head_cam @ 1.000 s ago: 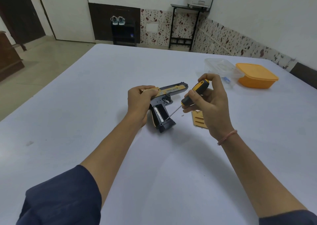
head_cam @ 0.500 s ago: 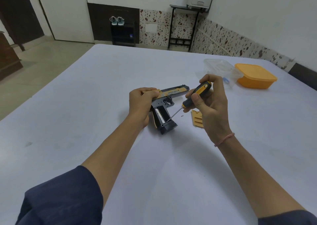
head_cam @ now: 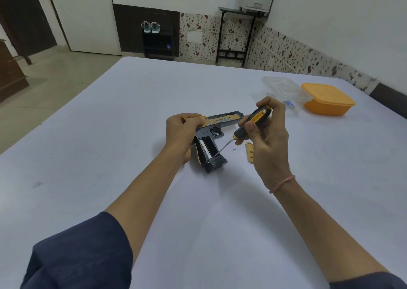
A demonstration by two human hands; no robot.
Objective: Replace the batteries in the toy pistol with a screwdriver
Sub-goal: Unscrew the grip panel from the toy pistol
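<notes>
While the left hand grips the rear of the toy pistol resting on the table, the right hand grasps the screwdriver with curled fingers, its tip in the open battery compartment. Just beside lie a screw and cover plate; farther, an orange container.

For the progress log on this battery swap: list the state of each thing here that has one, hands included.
toy pistol: grip compartment open, battery showing.
grip cover: off, lying on the table.
screw: out, loose beside the cover.
screwdriver: tip at the compartment's lower end.
left hand: holds the pistol's rear.
right hand: grips the screwdriver handle.
orange box: lid on.
</notes>
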